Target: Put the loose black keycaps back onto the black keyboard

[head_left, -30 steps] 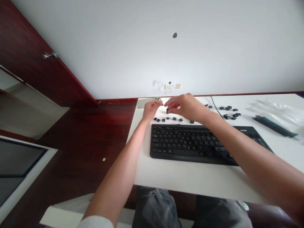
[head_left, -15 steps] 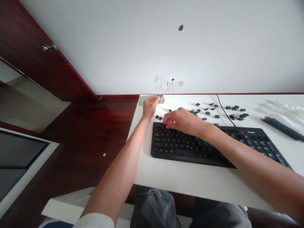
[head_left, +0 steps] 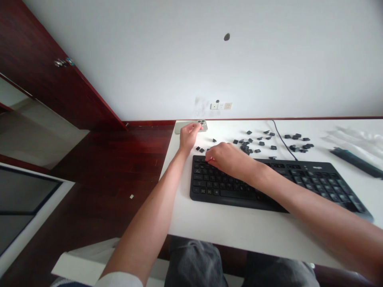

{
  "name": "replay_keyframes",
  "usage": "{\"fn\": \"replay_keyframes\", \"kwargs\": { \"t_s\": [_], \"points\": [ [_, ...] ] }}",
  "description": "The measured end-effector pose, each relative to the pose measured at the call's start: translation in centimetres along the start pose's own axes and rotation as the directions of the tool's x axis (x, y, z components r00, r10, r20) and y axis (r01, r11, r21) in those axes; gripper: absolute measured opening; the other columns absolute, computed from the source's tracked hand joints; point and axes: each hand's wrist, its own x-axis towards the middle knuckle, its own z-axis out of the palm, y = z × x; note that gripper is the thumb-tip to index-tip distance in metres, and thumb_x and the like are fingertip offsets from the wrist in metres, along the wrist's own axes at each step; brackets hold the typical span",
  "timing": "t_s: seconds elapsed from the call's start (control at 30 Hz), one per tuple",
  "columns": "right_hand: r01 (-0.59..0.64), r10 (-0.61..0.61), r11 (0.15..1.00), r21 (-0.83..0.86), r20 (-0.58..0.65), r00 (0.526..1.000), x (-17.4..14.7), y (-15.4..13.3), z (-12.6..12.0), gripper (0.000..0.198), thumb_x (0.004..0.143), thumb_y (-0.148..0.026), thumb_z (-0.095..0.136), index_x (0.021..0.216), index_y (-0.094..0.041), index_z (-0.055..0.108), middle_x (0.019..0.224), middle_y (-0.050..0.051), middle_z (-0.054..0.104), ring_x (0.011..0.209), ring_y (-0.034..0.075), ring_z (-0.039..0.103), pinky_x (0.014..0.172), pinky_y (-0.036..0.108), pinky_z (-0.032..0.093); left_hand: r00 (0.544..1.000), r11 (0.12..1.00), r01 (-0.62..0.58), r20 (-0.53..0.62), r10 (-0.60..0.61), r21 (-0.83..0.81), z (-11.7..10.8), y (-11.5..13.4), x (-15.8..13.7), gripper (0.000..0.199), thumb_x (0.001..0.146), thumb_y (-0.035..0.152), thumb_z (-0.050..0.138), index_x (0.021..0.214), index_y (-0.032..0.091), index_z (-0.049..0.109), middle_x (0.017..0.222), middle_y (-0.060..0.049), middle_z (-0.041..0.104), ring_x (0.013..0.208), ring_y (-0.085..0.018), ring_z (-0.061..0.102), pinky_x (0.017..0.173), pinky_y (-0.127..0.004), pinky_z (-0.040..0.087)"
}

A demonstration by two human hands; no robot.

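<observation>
A black keyboard (head_left: 239,194) lies on the white table. My right hand (head_left: 226,157) is over its upper left keys, fingers curled down together and touching the key area. Whatever those fingertips hold, if anything, is hidden. Beside the table's back left corner, my left hand (head_left: 188,137) rests in front of a phone (head_left: 182,126), its fingers drawn together in a pinch. I cannot make out anything between them. Two small black keycaps (head_left: 200,149) lie between my hands, and another keycap (head_left: 214,140) sits just behind.
Several loose keycaps (head_left: 245,147) are scattered behind the keyboard, with a second cluster (head_left: 295,148) right of the cable (head_left: 283,139). A long black strip (head_left: 356,162) and clear plastic wrapping (head_left: 359,141) lie at the right. Wall sockets (head_left: 221,106) are behind the table.
My right hand has shifted slightly down onto the top row of the keyboard, uncovering more keycaps behind it. My left hand stays in place.
</observation>
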Motion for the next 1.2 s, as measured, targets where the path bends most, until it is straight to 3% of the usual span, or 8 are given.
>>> {"fn": "replay_keyframes", "kwargs": {
  "t_s": [0.27,0.4,0.6,0.77,0.87,1.0,1.1,1.2],
  "points": [
    [-0.048,0.044,0.984,0.173,0.030,0.999,0.5,0.9,0.0,0.025,0.090,-0.002,0.067,0.095,-0.020,0.083,0.094,0.007,0.083,0.091,0.026,0.078,0.082,0.033,0.056,1.000,0.998,-0.010,-0.016,0.011,0.064,-0.3,-0.3,0.2,0.028,0.088,0.038,0.071,0.069,0.017,0.071,0.053,0.004,0.048,0.054,-0.010,0.040,0.057,-0.026,0.030],
    [-0.067,0.063,0.977,0.200,0.027,0.998,0.6,0.9,0.0,0.031,0.086,0.004,0.063,0.092,-0.019,0.081,0.092,0.006,0.084,0.089,0.025,0.079,0.077,0.031,0.054,0.999,0.997,-0.034,-0.028,0.036,0.066,-0.5,-0.6,0.4,0.029,0.088,0.038,0.071,0.069,0.016,0.070,0.057,0.003,0.054,0.057,-0.011,0.044,0.059,-0.026,0.033],
    [-0.005,0.006,0.987,0.163,-0.008,1.000,1.2,1.3,1.0,0.028,0.085,0.003,0.063,0.088,-0.018,0.081,0.091,0.007,0.083,0.088,0.027,0.078,0.074,0.033,0.054,0.997,0.991,-0.079,-0.016,0.082,0.107,-0.5,-0.8,0.3,0.029,0.089,0.038,0.069,0.070,0.016,0.070,0.067,-0.001,0.064,0.069,-0.014,0.056,0.068,-0.026,0.041],
    [0.088,-0.086,0.941,0.326,-0.019,0.996,0.8,2.9,0.3,0.020,0.089,-0.008,0.070,0.092,-0.022,0.084,0.097,0.004,0.084,0.092,0.023,0.078,0.082,0.031,0.056,0.996,0.989,-0.084,-0.016,0.086,0.125,-0.5,-1.1,0.5,0.027,0.089,0.037,0.068,0.071,0.017,0.071,0.068,-0.002,0.065,0.073,-0.016,0.060,0.070,-0.027,0.042],
    [0.091,-0.052,0.920,0.382,-0.111,0.992,0.9,4.4,-0.5,0.020,0.092,-0.015,0.069,0.098,-0.024,0.086,0.096,0.002,0.085,0.089,0.022,0.078,0.082,0.031,0.056,0.997,0.993,-0.052,-0.055,0.058,0.110,-0.5,-1.1,0.8,0.027,0.089,0.038,0.069,0.072,0.018,0.071,0.064,0.000,0.062,0.072,-0.016,0.060,0.070,-0.027,0.042],
    [-0.060,0.157,0.930,0.362,-0.243,0.957,2.9,5.4,-0.7,0.019,0.093,-0.023,0.068,0.097,-0.023,0.086,0.092,0.003,0.084,0.085,0.024,0.077,0.082,0.033,0.055,0.997,0.999,0.022,-0.072,-0.018,0.048,-0.5,-1.0,1.0,0.031,0.089,0.044,0.071,0.071,0.019,0.069,0.053,0.004,0.048,0.060,-0.014,0.050,0.063,-0.026,0.036],
    [-0.095,0.136,0.955,0.280,-0.132,0.982,5.3,4.7,0.0,0.016,0.091,-0.027,0.072,0.097,-0.022,0.086,0.096,0.006,0.084,0.091,0.026,0.076,0.083,0.034,0.055,0.996,0.998,0.041,-0.075,-0.044,-0.044,-0.8,-0.9,1.0,0.032,0.090,0.046,0.072,0.073,0.020,0.068,0.049,0.007,0.035,0.049,-0.010,0.034,0.056,-0.026,0.028],
    [-0.089,0.099,0.964,0.252,-0.030,0.995,7.4,3.2,1.1,0.016,0.087,-0.031,0.079,0.098,-0.022,0.085,0.099,0.006,0.083,0.094,0.027,0.075,0.086,0.036,0.055,0.995,0.991,0.035,-0.090,-0.047,-0.132,-1.0,-1.0,1.0,0.030,0.089,0.044,0.073,0.073,0.020,0.068,0.049,0.008,0.033,0.047,-0.009,0.029,0.053,-0.025,0.025]
  ]
}}
